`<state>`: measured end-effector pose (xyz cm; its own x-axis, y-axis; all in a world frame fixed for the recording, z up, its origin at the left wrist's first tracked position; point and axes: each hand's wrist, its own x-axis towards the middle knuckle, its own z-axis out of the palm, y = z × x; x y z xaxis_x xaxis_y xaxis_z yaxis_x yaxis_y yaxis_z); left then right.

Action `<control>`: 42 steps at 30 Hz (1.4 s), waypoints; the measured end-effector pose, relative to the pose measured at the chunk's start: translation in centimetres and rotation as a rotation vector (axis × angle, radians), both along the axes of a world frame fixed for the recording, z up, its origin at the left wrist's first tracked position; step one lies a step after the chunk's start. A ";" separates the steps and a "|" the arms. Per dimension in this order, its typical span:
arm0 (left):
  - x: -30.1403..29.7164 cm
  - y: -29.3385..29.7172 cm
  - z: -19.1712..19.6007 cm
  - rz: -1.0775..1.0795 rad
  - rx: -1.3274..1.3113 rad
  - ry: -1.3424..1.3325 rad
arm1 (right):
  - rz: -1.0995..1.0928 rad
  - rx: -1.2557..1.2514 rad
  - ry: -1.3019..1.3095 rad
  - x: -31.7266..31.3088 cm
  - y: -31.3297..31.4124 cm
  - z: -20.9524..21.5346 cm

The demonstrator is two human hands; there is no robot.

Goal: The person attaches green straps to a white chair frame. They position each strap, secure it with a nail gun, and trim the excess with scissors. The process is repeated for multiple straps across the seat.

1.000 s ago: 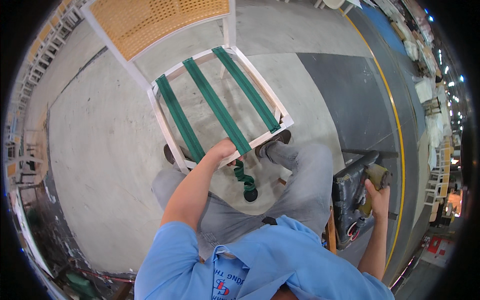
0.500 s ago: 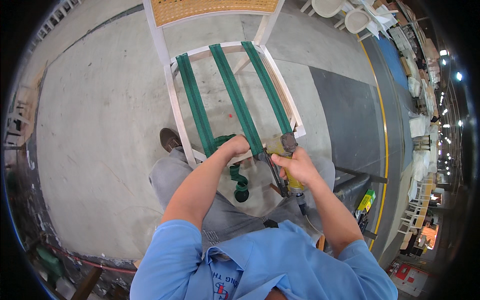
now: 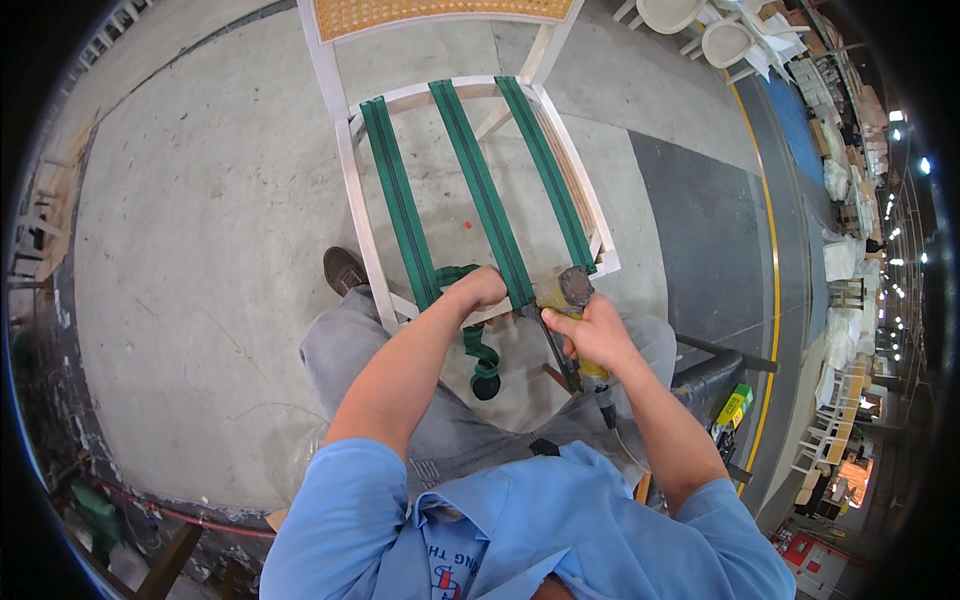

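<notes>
A pale wooden chair frame (image 3: 362,215) stands in front of me with three green webbing straps (image 3: 474,180) running from the back rail to the front rail. My left hand (image 3: 482,288) is closed on the loose green webbing by the front rail, between the left and middle straps; its fingers are mostly hidden. Below it hangs a tail of webbing ending in a small roll (image 3: 486,386). My right hand (image 3: 600,335) grips a yellow air staple gun (image 3: 592,370), its nose by the front end of the middle strap. An air hose leads from its handle.
The chair's woven cane back (image 3: 440,14) rises at the far side. To my right, a green and yellow box (image 3: 734,404) lies on a dark padded seat (image 3: 705,382). White chair parts (image 3: 725,45) stand at the far right, beyond a yellow floor line (image 3: 767,250).
The chair sits slightly further right in the picture. The staple gun's head sits slightly clear of the right strap's front end, which now shows more. Both hands keep their holds.
</notes>
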<state>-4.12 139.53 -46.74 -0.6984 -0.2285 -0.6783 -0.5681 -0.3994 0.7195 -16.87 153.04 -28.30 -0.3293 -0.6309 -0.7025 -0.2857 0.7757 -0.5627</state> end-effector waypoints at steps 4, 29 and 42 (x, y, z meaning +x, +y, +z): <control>0.0 0.0 -0.2 0.020 -0.022 0.009 | -0.002 0.002 0.008 0.5 0.0 -0.2; 2.3 1.3 3.6 0.134 -1.010 -0.212 | -0.244 -0.286 -0.057 -4.4 8.9 6.2; -0.3 13.1 1.1 0.819 0.315 0.004 | -0.208 -0.321 -0.206 -5.7 9.8 4.0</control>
